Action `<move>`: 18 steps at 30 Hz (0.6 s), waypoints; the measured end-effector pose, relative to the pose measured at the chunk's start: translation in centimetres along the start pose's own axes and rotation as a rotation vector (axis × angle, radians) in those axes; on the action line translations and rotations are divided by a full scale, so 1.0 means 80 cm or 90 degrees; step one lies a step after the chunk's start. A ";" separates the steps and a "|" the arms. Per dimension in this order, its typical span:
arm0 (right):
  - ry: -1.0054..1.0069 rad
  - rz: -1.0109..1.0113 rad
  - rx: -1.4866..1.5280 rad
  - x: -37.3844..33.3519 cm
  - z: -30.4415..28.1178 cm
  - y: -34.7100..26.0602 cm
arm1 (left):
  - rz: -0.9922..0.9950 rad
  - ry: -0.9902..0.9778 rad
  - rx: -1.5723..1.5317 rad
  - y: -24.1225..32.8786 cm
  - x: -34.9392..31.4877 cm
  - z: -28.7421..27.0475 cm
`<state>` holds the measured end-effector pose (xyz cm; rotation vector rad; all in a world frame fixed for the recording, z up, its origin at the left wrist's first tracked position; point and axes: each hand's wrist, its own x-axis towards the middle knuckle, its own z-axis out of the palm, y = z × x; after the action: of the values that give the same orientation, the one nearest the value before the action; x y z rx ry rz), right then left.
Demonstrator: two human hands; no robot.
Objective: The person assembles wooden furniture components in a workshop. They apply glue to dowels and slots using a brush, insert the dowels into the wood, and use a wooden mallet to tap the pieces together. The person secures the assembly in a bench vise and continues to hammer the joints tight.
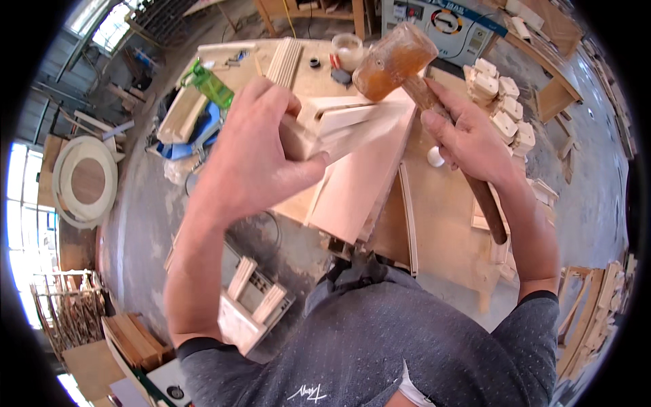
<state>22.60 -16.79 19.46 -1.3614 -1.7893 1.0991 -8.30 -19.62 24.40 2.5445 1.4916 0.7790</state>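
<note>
While your left hand [261, 156] grasped the pale wooden workpiece [298, 139] by its left end, thumb on the near side and fingers over the far one, the head view showed your right hand [468, 132] clenched around the wooden handle of an amber-headed mallet [395, 62]. The workpiece was over the far part of the broad smooth plank [352, 190], its right portion so blurred that its exact shape could not be read. The mallet's head showed toward the plank's far end, overlapping the workpiece's edge; whether the two touched could not be told.

To the left of the plank's far end you had a green translucent bottle [211, 85] and, nearer that end, some ribbed wooden strips [285, 62]. Just to the plank's right, a long narrow batten [409, 217] lay on the workbench [444, 224], and well to its right sat a cluster of pale wooden blocks [498, 102].

You seemed to be at the knocking step, working the wood with mallet taps. The next move appeared to call for a firm left hold, fingers clear of the mallet's face, and a square, measured blow.
</note>
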 end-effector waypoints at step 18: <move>0.049 0.047 0.462 -0.040 -0.027 -0.018 | 0.126 -0.228 0.045 0.032 0.157 -0.020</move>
<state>24.69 -19.48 21.72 -0.9995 -1.1074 1.5121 -2.09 -10.67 31.41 2.7275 1.1898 0.2661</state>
